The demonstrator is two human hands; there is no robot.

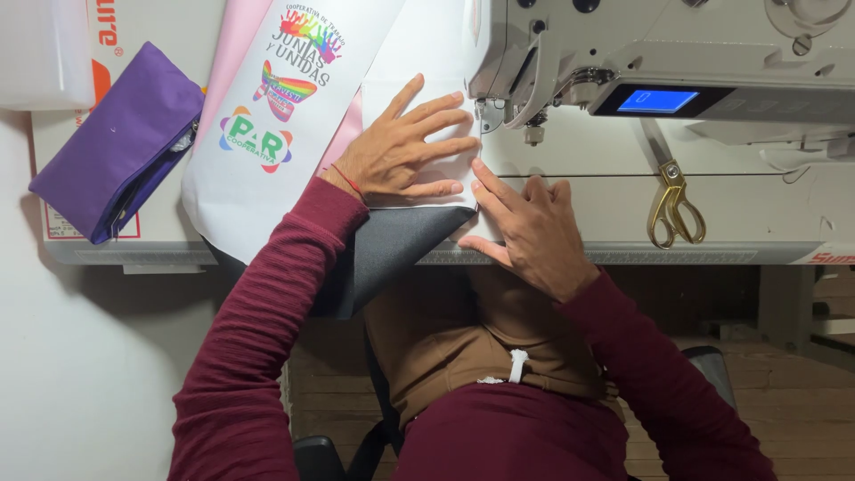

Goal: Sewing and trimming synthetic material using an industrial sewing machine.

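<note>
1. My left hand [396,151] lies flat and spread, palm down, on the white printed fabric [267,107]. This grip closes on nothing; it pins the cloth to the table [757,214] so it cannot slide, as I judge it. The fingertips point toward the needle area [488,114] of the sewing machine [677,62], just beyond them.

2. My right hand [530,227] rests open just to the right of the left one, fingers [490,183] laid along the fabric's right edge. It holds nothing either; it presses and steadies that edge, seemingly to keep it straight toward the presser foot.

3. Under and just below both hands, a dark grey layer [392,254] shows where the corner of the piece hangs off the table's front edge toward my lap. The white side faces up, the grey backs it.

4. Beyond my left wrist the white fabric runs up and away to the left, with colourful printed emblems on it, and a pink cloth [236,44] shows beneath it.

5. Farther left of the left hand lies a purple zipped pouch [120,142], well apart from the work.

6. To the right of my right hand, well apart, gold-handled scissors [674,205] lie on the table below the machine's blue-lit screen [657,100], within reach but out of the cloth's path.
</note>
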